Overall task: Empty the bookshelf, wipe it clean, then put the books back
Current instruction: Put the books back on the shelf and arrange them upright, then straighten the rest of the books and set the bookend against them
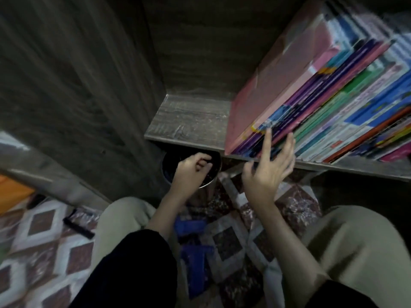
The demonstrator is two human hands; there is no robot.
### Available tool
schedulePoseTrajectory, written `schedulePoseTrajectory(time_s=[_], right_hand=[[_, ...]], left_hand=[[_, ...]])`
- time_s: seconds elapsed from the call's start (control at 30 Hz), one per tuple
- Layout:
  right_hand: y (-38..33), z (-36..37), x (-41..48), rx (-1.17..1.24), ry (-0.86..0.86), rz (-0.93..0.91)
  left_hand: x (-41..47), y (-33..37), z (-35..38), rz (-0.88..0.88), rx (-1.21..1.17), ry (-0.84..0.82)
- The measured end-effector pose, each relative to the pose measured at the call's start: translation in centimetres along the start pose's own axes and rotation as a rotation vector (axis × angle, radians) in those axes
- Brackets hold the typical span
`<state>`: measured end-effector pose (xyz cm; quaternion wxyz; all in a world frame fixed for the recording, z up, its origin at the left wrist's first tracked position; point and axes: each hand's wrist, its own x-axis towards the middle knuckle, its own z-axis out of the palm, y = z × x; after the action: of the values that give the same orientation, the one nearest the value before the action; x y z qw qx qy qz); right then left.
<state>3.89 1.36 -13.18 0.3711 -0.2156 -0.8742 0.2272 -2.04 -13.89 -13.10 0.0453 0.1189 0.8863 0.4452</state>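
So the shelf (189,121) is a grey wood-grain board, bare at its left end, while the rest is packed with thin colourful books (333,103) side by side, a big pink one (278,85) at the left end of the row. Below it the floor (44,241) has a red-brown and white diamond pattern. Sitting on it: a round metal pot (208,185) tucked under the shelf edge, a black stick-like thing (79,227) off left, and some blue stuff (193,252) too blurry to name

I see a grey wood-grain shelf board (189,121), matt and smooth; colourful paper-covered books (333,103) look glossy; a round metal pot (209,184) gleams at its rim.
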Motion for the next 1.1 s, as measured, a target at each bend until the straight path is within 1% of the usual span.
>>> schedulePoseTrajectory(time_s=[0.07, 0.13, 0.17, 0.27, 0.37, 0.43, 0.5, 0.57, 0.63, 0.73, 0.8, 0.9, 0.97, 1.03, 1.1], right_hand=[[-0.2, 1.4, -2.7, 0.056, 0.002, 0.070], [-0.4, 2.6, -5.6, 0.126, -0.039, 0.130], [-0.6, 3.1, -7.2, 0.150, -0.073, 0.144], [-0.9, 5.0, -11.5, 0.118, -0.256, 0.193], [-0.4, 6.3, -14.5, 0.112, -0.452, 0.258], [0.5, 6.8, -15.2, 0.126, -0.536, 0.290], [1.5, 7.1, -14.7, 0.159, -0.593, 0.308], [2.4, 7.5, -13.5, 0.222, -0.654, 0.312], [3.0, 7.8, -12.2, 0.301, -0.766, 0.344], [3.5, 8.4, -11.2, 0.383, -0.896, 0.372], [3.7, 8.8, -10.9, 0.381, -0.948, 0.372], [3.6, 9.1, -10.5, 0.361, -1.000, 0.341], [2.8, 9.0, -9.9, 0.353, -1.049, 0.316], [1.8, 8.8, -9.2, 0.336, -1.137, 0.278], [0.8, 8.3, -8.4, 0.280, -1.251, 0.245]], left_hand=[[-1.6, -3.4, -0.2, -0.165, 0.032, 0.018], [-2.8, -6.6, -0.1, -0.337, 0.071, -0.012], [-3.2, -7.9, 0.0, -0.397, 0.101, -0.034], [-4.1, -11.0, 0.8, -0.520, 0.231, -0.156], [-4.6, -14.1, 2.4, -0.663, 0.227, -0.234], [-4.9, -16.2, 3.4, -0.719, 0.251, -0.267], [-5.4, -18.0, 4.5, -0.752, 0.292, -0.359], [-5.9, -19.3, 5.6, -0.742, 0.312, -0.391], [-6.1, -20.2, 6.5, -0.751, 0.318, -0.363], [-5.6, -20.1, 6.7, -0.727, 0.443, -0.371], [-4.9, -19.4, 6.7, -0.687, 0.503, -0.374], [-3.8, -17.0, 5.9, -0.608, 0.533, -0.408], [-3.0, -14.6, 5.0, -0.552, 0.549, -0.465], [-2.1, -11.5, 3.7, -0.475, 0.556, -0.537], [-1.3, -8.3, 2.4, -0.399, 0.580, -0.573]])
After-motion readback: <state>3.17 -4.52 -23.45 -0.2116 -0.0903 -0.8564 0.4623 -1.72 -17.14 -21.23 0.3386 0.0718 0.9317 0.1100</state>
